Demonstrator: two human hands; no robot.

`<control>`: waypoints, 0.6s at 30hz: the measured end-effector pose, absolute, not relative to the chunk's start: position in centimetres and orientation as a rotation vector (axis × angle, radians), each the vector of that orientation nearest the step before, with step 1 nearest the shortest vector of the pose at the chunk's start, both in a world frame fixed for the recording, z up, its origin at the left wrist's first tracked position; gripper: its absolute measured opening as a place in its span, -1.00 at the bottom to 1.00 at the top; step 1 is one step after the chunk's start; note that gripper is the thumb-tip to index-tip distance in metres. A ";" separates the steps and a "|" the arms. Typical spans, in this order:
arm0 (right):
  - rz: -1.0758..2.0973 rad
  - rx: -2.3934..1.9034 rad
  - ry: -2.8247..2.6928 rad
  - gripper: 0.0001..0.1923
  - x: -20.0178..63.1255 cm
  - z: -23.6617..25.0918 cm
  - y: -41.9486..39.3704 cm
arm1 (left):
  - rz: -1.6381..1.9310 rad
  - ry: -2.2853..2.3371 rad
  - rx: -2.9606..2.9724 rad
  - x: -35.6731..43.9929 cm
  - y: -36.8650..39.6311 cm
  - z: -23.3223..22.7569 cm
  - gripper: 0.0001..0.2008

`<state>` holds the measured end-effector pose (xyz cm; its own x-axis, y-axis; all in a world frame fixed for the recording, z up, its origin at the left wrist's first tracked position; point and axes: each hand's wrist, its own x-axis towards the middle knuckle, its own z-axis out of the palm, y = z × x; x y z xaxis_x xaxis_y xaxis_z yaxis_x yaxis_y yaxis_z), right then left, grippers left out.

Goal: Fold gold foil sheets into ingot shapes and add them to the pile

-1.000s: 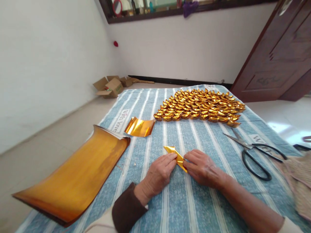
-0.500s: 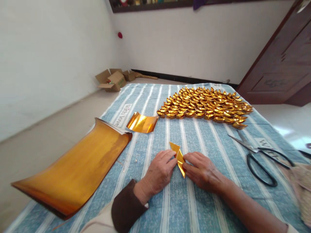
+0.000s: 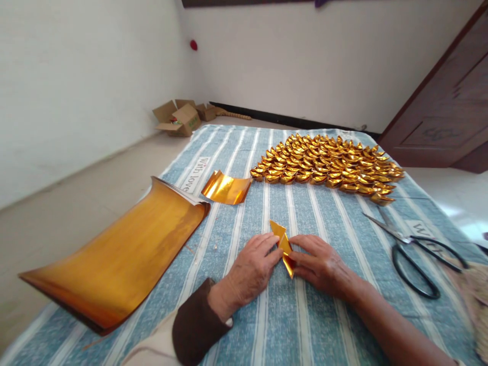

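A small folded piece of gold foil paper [image 3: 284, 246] lies on the blue striped cloth [image 3: 305, 315] between my two hands. My left hand [image 3: 249, 269] pinches its left side with the fingertips. My right hand [image 3: 320, 265] presses and grips its right side. One pointed end of the paper sticks up away from me. Farther back lie many finished gold paper ingots [image 3: 328, 165] in tight rows.
A stack of large gold foil sheets [image 3: 118, 256] curls at the left edge of the cloth. A small cut gold sheet [image 3: 226, 188] lies behind it. Black-handled scissors [image 3: 414, 246] rest at the right. Cardboard boxes [image 3: 179, 118] sit on the floor by the wall; a dark wooden door [image 3: 446, 112] stands at right.
The folded paper has turned from lying slantwise to standing more upright between my fingers. My head has tipped down, so everything has shifted up in view.
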<state>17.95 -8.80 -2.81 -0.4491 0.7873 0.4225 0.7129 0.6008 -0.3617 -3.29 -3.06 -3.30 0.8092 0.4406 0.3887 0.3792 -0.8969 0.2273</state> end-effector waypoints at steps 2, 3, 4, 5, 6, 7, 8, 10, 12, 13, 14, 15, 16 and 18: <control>0.184 -1.176 -2.280 -0.86 18.1 -2.9 -8.7 | 0.635 0.653 2.836 -3.4 -3.1 -3.3 -0.74; 0.182 -1.172 -2.286 -0.87 18.2 -2.9 -8.7 | 0.620 0.654 2.828 -3.4 -3.1 -3.2 -0.74; 0.179 -1.167 -2.291 -0.86 18.3 -2.9 -8.6 | 0.605 0.654 2.820 -3.4 -3.1 -3.2 -0.73; 0.175 -1.162 -2.293 -0.85 18.3 -3.0 -8.6 | 0.589 0.658 2.812 -3.3 -3.2 -3.1 -0.72; 0.173 -1.156 -2.292 -0.85 18.3 -3.0 -8.5 | 0.574 0.663 2.803 -3.3 -3.2 -2.9 -0.72; 0.171 -1.150 -2.290 -0.83 18.4 -3.1 -8.5 | 0.559 0.670 2.795 -3.3 -3.2 -2.8 -0.72; 0.168 -1.146 -2.286 -0.82 18.4 -3.1 -8.5 | 0.545 0.676 2.787 -3.2 -3.2 -2.6 -0.73; 0.158 -1.137 -2.277 -0.80 18.5 -3.2 -8.4 | 0.529 0.688 2.780 -3.1 -3.3 -2.2 -0.74; 0.145 -1.131 -2.273 -0.78 18.6 -3.3 -8.3 | 0.529 0.700 2.784 -3.0 -3.4 -2.1 -0.76; 0.136 -1.126 -2.272 -0.78 18.7 -3.3 -8.3 | 0.532 0.706 2.788 -3.0 -3.5 -2.1 -0.76; 0.124 -1.121 -2.273 -0.77 18.7 -3.3 -8.3 | 0.536 0.714 2.790 -3.0 -3.5 -2.1 -0.77; 0.109 -1.116 -2.273 -0.77 18.6 -3.2 -8.3 | 0.541 0.720 2.792 -3.0 -3.6 -2.2 -0.76; 0.094 -1.109 -2.271 -0.77 18.5 -3.2 -8.3 | 0.544 0.722 2.790 -3.0 -3.6 -2.3 -0.76; 0.069 -1.091 -2.262 -0.80 18.2 -3.1 -8.4 | 0.545 0.709 2.777 -3.2 -3.6 -2.5 -0.75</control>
